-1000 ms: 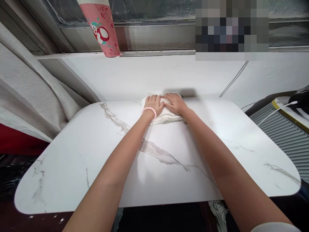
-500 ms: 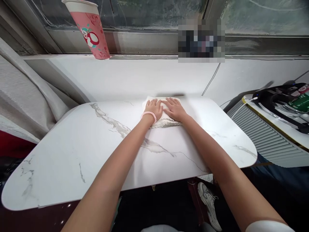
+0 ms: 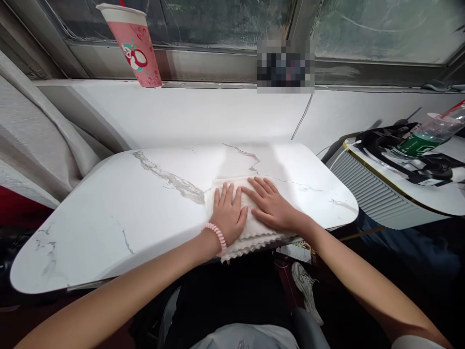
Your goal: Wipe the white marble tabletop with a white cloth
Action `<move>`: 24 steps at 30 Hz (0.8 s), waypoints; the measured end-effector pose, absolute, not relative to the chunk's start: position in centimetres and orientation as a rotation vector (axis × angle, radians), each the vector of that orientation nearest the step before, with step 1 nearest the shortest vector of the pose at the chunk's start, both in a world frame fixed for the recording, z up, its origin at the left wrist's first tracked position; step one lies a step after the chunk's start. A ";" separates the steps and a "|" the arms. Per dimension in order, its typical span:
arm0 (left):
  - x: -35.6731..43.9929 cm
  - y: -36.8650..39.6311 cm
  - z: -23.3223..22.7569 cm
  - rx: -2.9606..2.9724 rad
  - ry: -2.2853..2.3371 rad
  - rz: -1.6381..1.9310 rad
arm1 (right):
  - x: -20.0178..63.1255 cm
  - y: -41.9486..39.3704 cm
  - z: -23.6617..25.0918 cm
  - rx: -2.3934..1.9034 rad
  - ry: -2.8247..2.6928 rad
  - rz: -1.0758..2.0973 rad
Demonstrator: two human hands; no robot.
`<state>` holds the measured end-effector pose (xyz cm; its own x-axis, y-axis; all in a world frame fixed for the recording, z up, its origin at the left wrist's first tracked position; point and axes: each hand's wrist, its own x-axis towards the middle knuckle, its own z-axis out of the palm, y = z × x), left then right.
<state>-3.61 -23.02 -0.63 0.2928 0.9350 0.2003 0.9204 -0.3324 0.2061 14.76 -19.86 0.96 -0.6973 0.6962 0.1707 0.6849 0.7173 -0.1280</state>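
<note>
Pressing flat on a folded white cloth (image 3: 254, 232) (its scalloped edge overhanging the table (image 3: 109, 218)), left hand (image 3: 228, 215) and right hand (image 3: 273, 206) lie open, fingers spread.

Both our arms reach forward, left hand (image 3: 228, 216) and right hand (image 3: 271, 205) lying palm-down side by side, fingers (image 3: 222, 193) spread flat, thumbs nearly touching, pink coil band on our left wrist.

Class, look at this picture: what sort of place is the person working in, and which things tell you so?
Probably a room in a home: a marble-patterned table set beside a window, a curtain and a pink paper cup on the sill.
</note>
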 end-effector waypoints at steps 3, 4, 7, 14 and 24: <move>-3.1 -24.5 -0.2 2.495 1.714 0.409 | 15.5 -21.6 1.9 -1.154 -2.714 0.193; -2.8 -24.8 -0.1 2.500 1.698 0.395 | 15.5 -22.0 2.1 -1.191 -2.696 0.245; -2.0 -24.9 0.3 2.513 1.681 0.346 | 14.9 -23.0 2.2 -1.348 -2.558 0.353; 0.4 -22.6 0.5 2.487 1.726 0.302 | 13.5 -21.8 -0.1 -1.490 -2.356 0.143; 2.5 -14.8 1.1 2.410 1.782 0.260 | 15.7 -13.0 0.0 -1.477 -2.345 0.194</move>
